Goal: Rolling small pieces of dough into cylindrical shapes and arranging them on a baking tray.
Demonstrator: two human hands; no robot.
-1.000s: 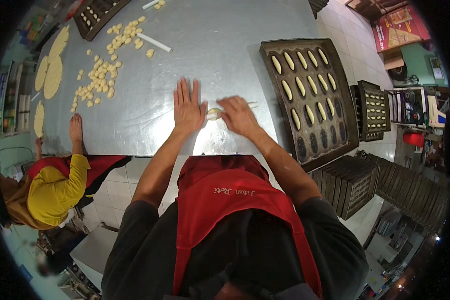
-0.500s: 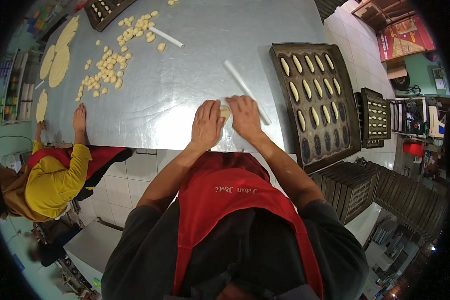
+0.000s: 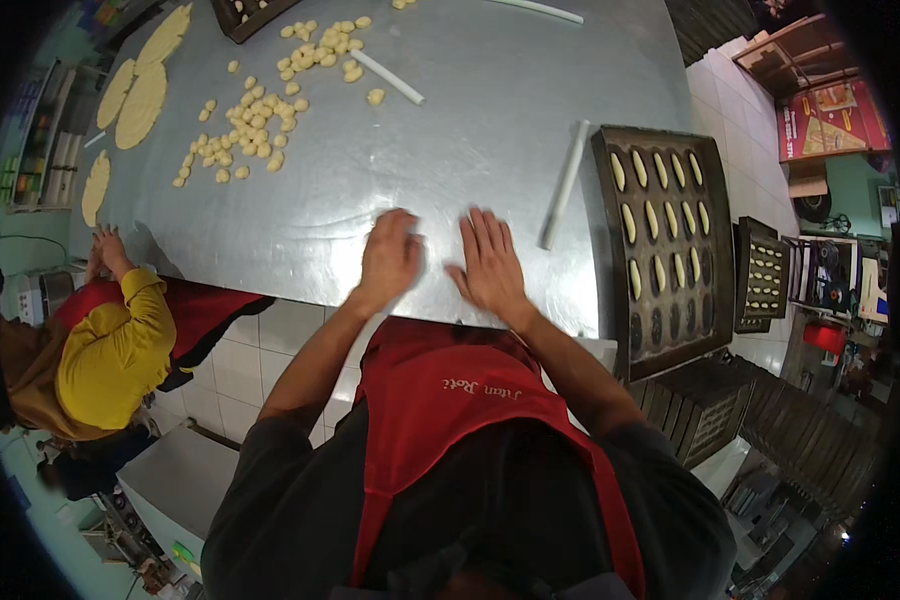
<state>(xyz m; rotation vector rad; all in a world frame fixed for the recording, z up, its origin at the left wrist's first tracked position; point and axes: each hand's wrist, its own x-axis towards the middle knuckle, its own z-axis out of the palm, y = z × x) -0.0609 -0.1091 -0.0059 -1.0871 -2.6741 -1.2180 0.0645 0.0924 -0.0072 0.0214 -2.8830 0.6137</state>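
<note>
My right hand point(image 3: 488, 262) lies flat over the metal table point(image 3: 450, 160) near its front edge, fingers stretched and thumb out. Beside it, on the left, is my left hand point(image 3: 388, 258), palm down, its fingertips smeared by motion. Bare metal shows between the two hands. The round dough piece seen earlier is out of sight; I cannot tell whether it is under a palm. To the right of my hands lies a white rolling pin point(image 3: 565, 185), touched by neither hand. Past it, a dark baking tray point(image 3: 660, 343) holds rows of slim dough sticks point(image 3: 659, 222), with some front hollows bare.
Several small dough balls point(image 3: 255, 120) are scattered at the left, beside another white rod point(image 3: 388, 76). Flat dough sheets point(image 3: 142, 105) lie at the far left. A co-worker in a yellow sleeve point(image 3: 146, 290) stands at the table's left. Stacked trays point(image 3: 695, 405) stand at the right.
My hands have moved apart and the dough piece between them is no longer visible. The rolling pin has turned and now leans the other way. The view has shifted. The co-worker's hands have come together.
</note>
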